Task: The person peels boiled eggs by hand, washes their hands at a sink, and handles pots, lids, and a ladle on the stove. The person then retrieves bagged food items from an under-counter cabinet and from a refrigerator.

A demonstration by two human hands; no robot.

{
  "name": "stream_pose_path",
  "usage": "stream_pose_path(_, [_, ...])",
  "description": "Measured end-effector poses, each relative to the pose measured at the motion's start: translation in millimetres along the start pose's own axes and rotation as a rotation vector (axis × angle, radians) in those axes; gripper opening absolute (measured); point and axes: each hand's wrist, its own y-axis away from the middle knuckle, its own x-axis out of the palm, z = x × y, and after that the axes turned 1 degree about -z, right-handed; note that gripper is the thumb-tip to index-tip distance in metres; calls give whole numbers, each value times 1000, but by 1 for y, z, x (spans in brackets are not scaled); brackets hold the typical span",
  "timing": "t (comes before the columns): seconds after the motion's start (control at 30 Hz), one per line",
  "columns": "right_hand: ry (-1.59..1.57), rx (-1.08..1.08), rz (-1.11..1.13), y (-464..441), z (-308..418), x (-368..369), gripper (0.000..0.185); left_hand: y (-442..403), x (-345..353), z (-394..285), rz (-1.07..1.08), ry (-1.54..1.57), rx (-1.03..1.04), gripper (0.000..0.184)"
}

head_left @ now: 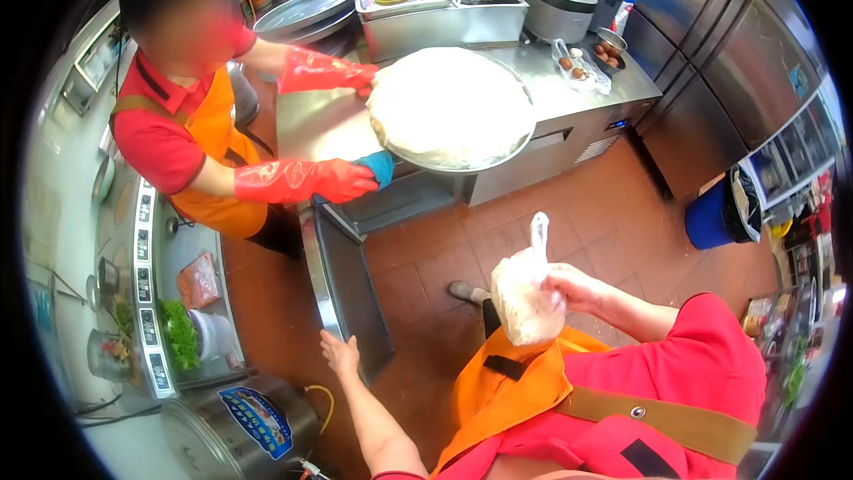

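Note:
My right hand (573, 287) is closed on a clear plastic bag (529, 300) in front of my apron. The bag holds something pale that I cannot identify, and its twisted top sticks up. Low on the left, my left hand (340, 356) has its fingers stretched out beside the edge of an open steel cabinet door (348, 280); whether it touches the door is unclear. Across from me, a co-worker in long red gloves (306, 180) grips a large round metal tray (530, 129) heaped with a white, overexposed mass (453, 107). A blue cloth (380, 167) is in one of those gloves.
A steel counter (569, 100) bears a rice cooker (555, 2), stacked round trays (306, 13) and a bag of eggs (577, 62). A blue bin (718, 212) stands at right near steel fridge doors (711, 71). At lower left is a large metal pot (235, 431).

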Motion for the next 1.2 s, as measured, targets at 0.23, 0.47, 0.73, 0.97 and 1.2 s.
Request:
stream_pose_path(0.23, [-146,-260,-131,25,40,-45,33,4,24,-6,-20,24,91,91])
stream_pose_path(0.47, [-267,-517,-131,25,106,-76,42,6,28,-19,17,32,59,92])
stream_pose_path(0.73, [-281,-599,-337,-28,182,-115,38,12,40,-37,61,63,-47,93])
stream_pose_path(0.97, [-224,-601,-349,-111,265,-130,29,25,47,-74,76,119,-157,95])
stream_pose_path(1.2, [-261,-539,-275,-255,366,-110,9,31,45,-97,91,126,-260,94])
